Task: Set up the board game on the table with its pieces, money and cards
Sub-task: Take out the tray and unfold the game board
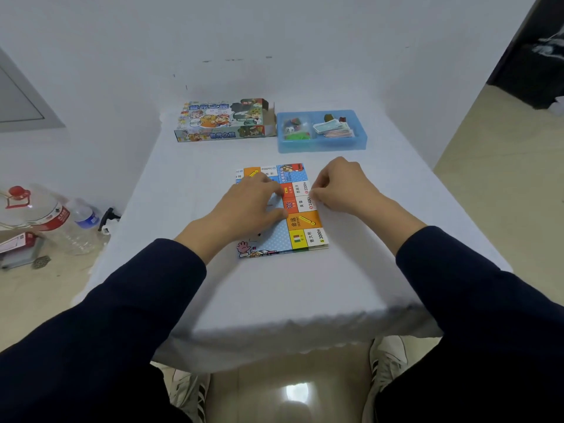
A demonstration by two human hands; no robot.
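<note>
Head view, bench: one bench (305,285) under a white cover carries every task item; all of them lie on its far half.
Task progress: early, by judgement. Box and tray are out on the bench, the board is out but folded, and no piece, note or card has been laid out.
Board: one folded game board (300,222) lies at bench centre, nearest the person, printed squares facing up. It still needs opening flat.
Box: one printed game box (222,120) lies at the far left of the bench, its right end flap open; no contents can be seen inside it from here.
Tray: one blue plastic tray (322,146) sits just right of the box, with two compartments.
Left compartment: small coloured pieces and what looks like a die; count cannot be told.
Right compartment: one loose stack of paper money and cards (334,129); count cannot be told.
Left hand: one left hand (253,203) rests on the board's left part, fingers loosely bent, pressing it down.
Right hand: one right hand (338,186) has curled fingers pinching the board's right edge, apparently ready to lift a panel.
Remaining: unfold the board, then set out pieces, money and cards from the tray.
</note>
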